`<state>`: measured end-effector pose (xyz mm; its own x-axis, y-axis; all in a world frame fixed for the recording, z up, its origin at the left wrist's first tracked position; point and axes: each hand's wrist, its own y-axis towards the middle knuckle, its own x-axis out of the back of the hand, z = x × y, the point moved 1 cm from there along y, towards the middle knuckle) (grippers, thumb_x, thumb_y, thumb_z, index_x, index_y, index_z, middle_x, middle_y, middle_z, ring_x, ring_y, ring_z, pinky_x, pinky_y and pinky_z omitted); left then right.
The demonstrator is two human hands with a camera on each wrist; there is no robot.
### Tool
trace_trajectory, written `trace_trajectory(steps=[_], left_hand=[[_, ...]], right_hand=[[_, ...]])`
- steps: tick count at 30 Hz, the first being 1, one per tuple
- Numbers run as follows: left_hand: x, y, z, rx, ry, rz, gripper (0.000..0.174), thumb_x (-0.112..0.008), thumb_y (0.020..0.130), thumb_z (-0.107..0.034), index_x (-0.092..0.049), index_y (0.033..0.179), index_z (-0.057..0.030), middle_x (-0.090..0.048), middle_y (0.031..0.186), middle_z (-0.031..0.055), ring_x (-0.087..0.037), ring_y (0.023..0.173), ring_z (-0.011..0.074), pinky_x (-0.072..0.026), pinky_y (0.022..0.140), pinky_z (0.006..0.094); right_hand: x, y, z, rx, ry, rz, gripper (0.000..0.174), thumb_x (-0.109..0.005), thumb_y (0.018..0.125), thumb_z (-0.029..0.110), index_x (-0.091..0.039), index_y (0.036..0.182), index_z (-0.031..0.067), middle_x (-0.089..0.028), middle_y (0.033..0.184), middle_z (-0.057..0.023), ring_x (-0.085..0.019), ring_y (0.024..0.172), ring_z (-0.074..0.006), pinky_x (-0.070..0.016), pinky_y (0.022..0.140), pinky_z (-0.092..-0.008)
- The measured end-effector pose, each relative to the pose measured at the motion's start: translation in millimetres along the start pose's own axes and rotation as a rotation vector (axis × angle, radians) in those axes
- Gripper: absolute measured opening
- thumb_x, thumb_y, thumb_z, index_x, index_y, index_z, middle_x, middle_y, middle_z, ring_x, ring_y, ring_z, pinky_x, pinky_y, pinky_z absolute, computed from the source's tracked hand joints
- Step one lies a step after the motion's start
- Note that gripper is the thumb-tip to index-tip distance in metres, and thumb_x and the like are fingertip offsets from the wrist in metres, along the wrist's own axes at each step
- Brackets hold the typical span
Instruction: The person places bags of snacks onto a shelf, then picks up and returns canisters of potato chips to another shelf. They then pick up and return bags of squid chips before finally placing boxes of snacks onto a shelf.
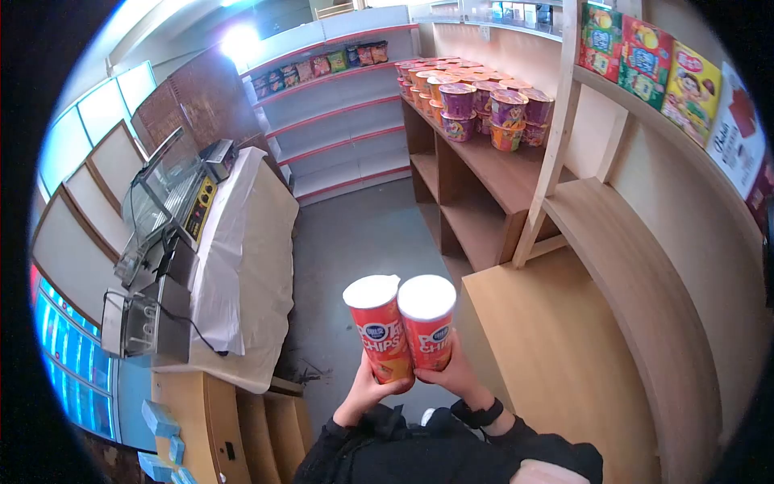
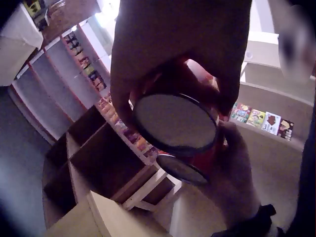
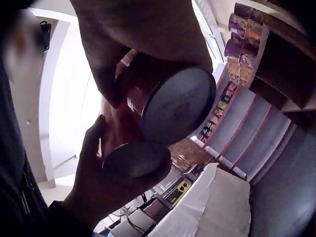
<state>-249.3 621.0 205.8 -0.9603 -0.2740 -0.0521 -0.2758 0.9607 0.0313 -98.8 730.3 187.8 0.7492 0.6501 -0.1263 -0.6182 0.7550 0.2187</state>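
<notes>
Grips over the floor the left can in the curled left hand and the right can in the curled right hand, two cans for two hands, side by side, with long axes roughly upright, reaching up from the fingers, each nearest its own hand.

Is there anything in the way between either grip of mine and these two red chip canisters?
Nothing visible is. The left-hand grip directly holds the lower part of the left canister, and the right-hand grip directly holds the lower part of the right canister.
</notes>
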Motion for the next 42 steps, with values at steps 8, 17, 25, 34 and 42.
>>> trace_trajectory(steps=[8, 17, 25, 34, 42], left_hand=[[12, 92, 20, 0.128, -0.016, 0.130, 0.084, -0.079, 0.068, -0.016, -0.024, 0.130, -0.0039, -0.044, 0.124, 0.0096, -0.044, 0.115, 0.0186, -0.0378, 0.096, 0.0357], [74, 239, 29, 0.081, -0.128, 0.253, 0.088, -0.080, 0.066, -0.016, -0.024, 0.132, -0.0039, -0.043, 0.126, 0.0100, -0.041, 0.118, 0.0189, -0.0360, 0.098, 0.0366], [164, 353, 29, 0.042, -0.200, 0.216, 0.090, -0.081, 0.064, -0.016, -0.024, 0.133, -0.0041, -0.043, 0.127, 0.0092, -0.043, 0.118, 0.0199, -0.0365, 0.098, 0.0367], [232, 393, 39, 0.098, -0.218, -0.022, 0.087, -0.081, 0.063, -0.014, -0.027, 0.131, -0.0048, -0.046, 0.124, 0.0088, -0.046, 0.114, 0.0204, -0.0393, 0.096, 0.0366], [290, 478, 29, 0.014, -0.207, -0.196, 0.084, -0.080, 0.062, -0.010, -0.029, 0.128, -0.0041, -0.047, 0.123, 0.0091, -0.046, 0.114, 0.0205, -0.0388, 0.096, 0.0368]], right_hand=[[20, 52, -41, -0.060, -0.014, -0.260, 0.079, -0.081, 0.058, 0.013, -0.035, 0.121, 0.0040, -0.050, 0.114, -0.0124, -0.051, 0.106, -0.0226, -0.0417, 0.091, -0.0374], [15, 195, -45, -0.047, 0.021, -0.365, 0.074, -0.079, 0.059, 0.010, -0.034, 0.118, 0.0046, -0.050, 0.113, -0.0111, -0.052, 0.103, -0.0203, -0.0434, 0.087, -0.0355], [-16, 334, -69, 0.060, -0.112, -0.294, 0.075, -0.080, 0.060, 0.013, -0.035, 0.118, 0.0045, -0.049, 0.113, -0.0106, -0.050, 0.105, -0.0194, -0.0412, 0.090, -0.0348], [-51, 437, -100, -0.092, -0.021, -0.119, 0.077, -0.079, 0.062, 0.009, -0.032, 0.123, 0.0048, -0.050, 0.114, -0.0082, -0.049, 0.108, -0.0186, -0.0411, 0.092, -0.0344], [-70, 570, -135, -0.089, 0.045, 0.101, 0.074, -0.079, 0.063, 0.011, -0.034, 0.122, 0.0058, -0.049, 0.116, -0.0074, -0.047, 0.109, -0.0167, -0.0400, 0.093, -0.0341]])
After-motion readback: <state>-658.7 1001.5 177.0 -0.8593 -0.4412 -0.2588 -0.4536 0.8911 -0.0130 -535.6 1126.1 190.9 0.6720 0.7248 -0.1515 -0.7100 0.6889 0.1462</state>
